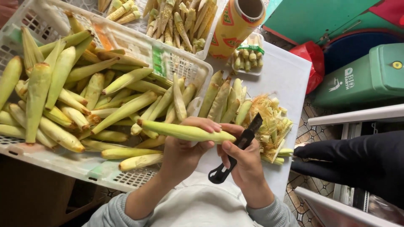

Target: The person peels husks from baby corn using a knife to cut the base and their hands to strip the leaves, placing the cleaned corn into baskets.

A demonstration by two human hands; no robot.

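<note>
My left hand (183, 147) grips a long green-yellow baby corn ear in its husk (185, 131), held level in front of me. My right hand (243, 162) holds a black utility knife (235, 153), its blade tip up near the ear's right end. Both hands hover over the edge of a white table (290, 75). Just beyond them lie several husked-looking ears (223, 98) and a pile of peeled husk and silk (269, 124).
A white plastic crate (105, 172) full of unpeeled ears fills the left. A second crate of ears (176, 21), a yellow roll (237, 23) and a small tray of peeled corn (248, 56) stand at the back. A green bin (366, 75) and a dark-clothed person (357, 162) are on the right.
</note>
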